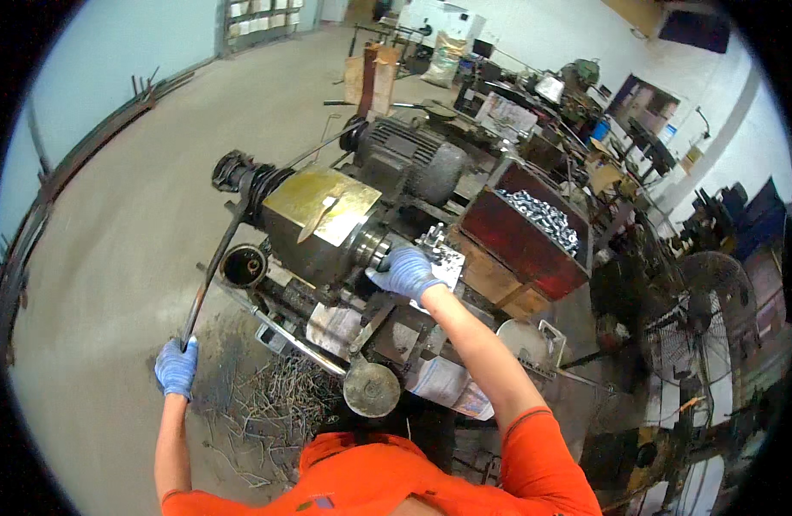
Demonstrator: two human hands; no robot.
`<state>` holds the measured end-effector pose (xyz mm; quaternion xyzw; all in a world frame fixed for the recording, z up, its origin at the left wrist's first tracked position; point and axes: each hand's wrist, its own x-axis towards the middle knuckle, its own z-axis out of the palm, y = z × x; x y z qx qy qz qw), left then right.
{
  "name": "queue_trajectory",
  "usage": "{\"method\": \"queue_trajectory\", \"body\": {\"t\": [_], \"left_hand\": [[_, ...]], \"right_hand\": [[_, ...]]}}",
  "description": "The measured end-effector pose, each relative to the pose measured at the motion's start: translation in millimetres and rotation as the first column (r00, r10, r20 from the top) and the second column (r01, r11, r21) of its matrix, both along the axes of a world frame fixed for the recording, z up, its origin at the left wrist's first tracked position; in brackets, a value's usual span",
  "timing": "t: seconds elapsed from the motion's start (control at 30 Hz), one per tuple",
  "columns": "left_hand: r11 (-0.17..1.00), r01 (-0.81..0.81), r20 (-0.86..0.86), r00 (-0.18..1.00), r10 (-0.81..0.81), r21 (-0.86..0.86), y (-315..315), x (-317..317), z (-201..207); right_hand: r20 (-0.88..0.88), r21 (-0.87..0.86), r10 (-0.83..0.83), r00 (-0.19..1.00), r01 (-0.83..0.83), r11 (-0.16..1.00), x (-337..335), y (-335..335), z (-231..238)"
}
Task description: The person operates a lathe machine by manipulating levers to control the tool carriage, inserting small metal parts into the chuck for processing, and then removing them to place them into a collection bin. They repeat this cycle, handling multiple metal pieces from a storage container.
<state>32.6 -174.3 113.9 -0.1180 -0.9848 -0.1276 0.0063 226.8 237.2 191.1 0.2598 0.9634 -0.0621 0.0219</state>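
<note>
Head view: left hand [176, 368] wrapped round lever [195, 310], presumably low for leverage; right hand [406, 273] at spindle [372, 246], grip indeterminable.

Set on the wearer's head, as the left of a side-by-side pair. Looks down and forward, upright and unmirrored, in a wide fisheye sweep. Takes in the shirt [379, 477] closest, at the lower edge, then the left hand [177, 368] and right hand [409, 273], both near. Keeps the machine [310, 262] around the middle at close range. Reaches past to the floor [112, 232] at left and the white wall [576, 39], far off at upper right. Bends straight edges toward the rim, darkening to black at the corners.
</note>
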Motion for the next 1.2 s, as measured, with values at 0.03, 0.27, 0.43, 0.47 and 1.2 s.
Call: {"method": "queue_trajectory", "body": {"t": [0.03, 0.27, 0.43, 0.47, 1.2], "left_hand": [[0.996, 0.084, -0.027, 0.996, -0.085, -0.032, -1, -11, -6], [0.914, 0.241, 0.326, 0.879, -0.348, 0.325, 69, -68, 9], [0.853, 0.31, 0.176, 0.895, -0.411, 0.42, 48, -99, -38], [0.853, 0.266, 0.201, 0.9, -0.386, 0.449, 44, -90, -29], [0.796, 0.15, 0.629, 0.535, -0.564, 0.587, 70, -84, 4]], "right_hand": [[-0.017, -0.019, -0.016, 1.0, 0.016, 1.0, 0, -2, 2], [-0.155, 0.198, -0.038, 0.987, 0.069, 0.978, 30, 6, 25], [-0.478, 0.221, 0.024, 0.878, 0.094, 0.971, 96, 43, 97], [-0.5, 0.173, -0.066, 0.864, 0.174, 0.97, 107, 57, 106], [-0.284, -0.243, -0.95, -0.128, 0.968, -0.058, 594, -132, -82]]}}
